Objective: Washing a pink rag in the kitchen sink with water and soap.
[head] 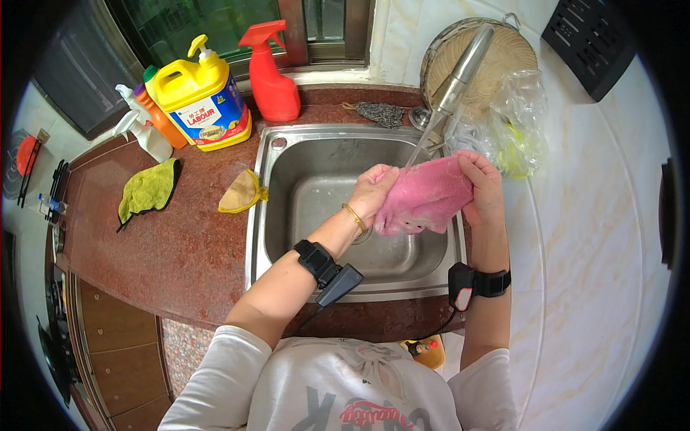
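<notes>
A wet pink cloth (426, 194) is stretched between my two hands above the stainless steel sink (318, 188). My left hand (374, 191) grips its left edge, and my right hand (481, 183) pinches its upper right side. From the metal faucet (461, 67), a stream of water runs down onto the cloth's upper edge near my left fingers. The cloth's lower edge is bunched and shows pale patches. Part of the sink drain (364, 236) shows below my left wrist.
On the left counter lie a green cloth (147, 188) and a yellow-edged sponge (241, 194). A yellow detergent jug (202, 102) and a red spray bottle (272, 81) stand behind. A grey scouring pad (379, 114), clear plastic bag (520, 118) and round woven tray (485, 59) are near the faucet.
</notes>
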Demonstrator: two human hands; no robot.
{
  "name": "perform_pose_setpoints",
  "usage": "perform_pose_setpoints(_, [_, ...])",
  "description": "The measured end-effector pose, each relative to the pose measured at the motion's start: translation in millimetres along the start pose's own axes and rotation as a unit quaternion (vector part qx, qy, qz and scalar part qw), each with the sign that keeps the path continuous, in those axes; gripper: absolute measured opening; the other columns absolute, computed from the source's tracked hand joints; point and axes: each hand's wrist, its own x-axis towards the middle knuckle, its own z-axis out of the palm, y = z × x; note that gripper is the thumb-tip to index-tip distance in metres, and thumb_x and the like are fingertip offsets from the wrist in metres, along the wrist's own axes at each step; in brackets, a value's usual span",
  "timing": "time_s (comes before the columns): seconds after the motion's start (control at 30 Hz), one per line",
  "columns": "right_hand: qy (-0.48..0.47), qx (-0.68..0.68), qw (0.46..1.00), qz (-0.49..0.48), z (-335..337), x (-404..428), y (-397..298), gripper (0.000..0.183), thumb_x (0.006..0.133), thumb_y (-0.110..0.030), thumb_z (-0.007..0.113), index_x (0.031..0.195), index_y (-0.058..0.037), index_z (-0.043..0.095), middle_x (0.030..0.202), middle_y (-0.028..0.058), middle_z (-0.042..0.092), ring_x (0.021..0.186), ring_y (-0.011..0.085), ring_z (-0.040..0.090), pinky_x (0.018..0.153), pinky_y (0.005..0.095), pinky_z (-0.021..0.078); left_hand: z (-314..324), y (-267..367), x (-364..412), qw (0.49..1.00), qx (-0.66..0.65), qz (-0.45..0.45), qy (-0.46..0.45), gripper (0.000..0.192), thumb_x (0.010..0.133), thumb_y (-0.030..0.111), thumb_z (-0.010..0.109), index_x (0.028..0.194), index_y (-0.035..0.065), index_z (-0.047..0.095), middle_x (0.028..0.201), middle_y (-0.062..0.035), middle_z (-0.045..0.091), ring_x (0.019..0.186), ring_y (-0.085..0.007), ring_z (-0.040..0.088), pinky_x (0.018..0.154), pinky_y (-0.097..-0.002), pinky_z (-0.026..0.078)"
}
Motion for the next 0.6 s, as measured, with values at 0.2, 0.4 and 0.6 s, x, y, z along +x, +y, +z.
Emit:
perform_pose_setpoints(0.2, [0.0,0.008,1.0,-0.001,3.0,0.6,0.0,0.012,0.08,-0.004,0.054,0.09,0.0011,0.056,0.079,0.0063,0.06,0.068,0.0114,0.057,0.062,0.0229,0.0461,6.7,4.6,-0.3,0.996,-0.005,-0.062,0.06,0.029,0.087,0.031,0.047,0.092,0.0036,0.053,0.082,-0.0043,0.057,0.073,-0.01,0.053,0.061,-0.026,0.047])
perform_pose_setpoints(0.4, [0.002,-0.007,1.0,0.008,10.4,2.7,5.0,0.012,0.079,-0.004,0.055,0.09,-0.0001,0.057,0.077,0.0055,0.06,0.068,0.0108,0.056,0.061,0.0227,0.0458,-0.6,8.7,-7.3,0.995,0.041,-0.075,0.044,0.035,0.083,0.037,0.052,0.094,0.0041,0.052,0.079,-0.0108,0.057,0.047,-0.0179,0.052,0.032,-0.0339,0.041])
perform_pose_setpoints(0.6, [-0.009,-0.008,1.0,0.015,8.6,7.3,17.1,0.011,0.079,-0.005,0.055,0.089,0.0005,0.058,0.076,0.0039,0.059,0.067,0.0101,0.055,0.062,0.0224,0.0453,-14.3,15.4,-11.3,0.986,0.108,-0.091,-0.089,0.026,0.082,0.027,0.057,0.088,0.0018,0.055,0.078,-0.0043,0.058,0.067,-0.0095,0.055,0.058,-0.0214,0.046])
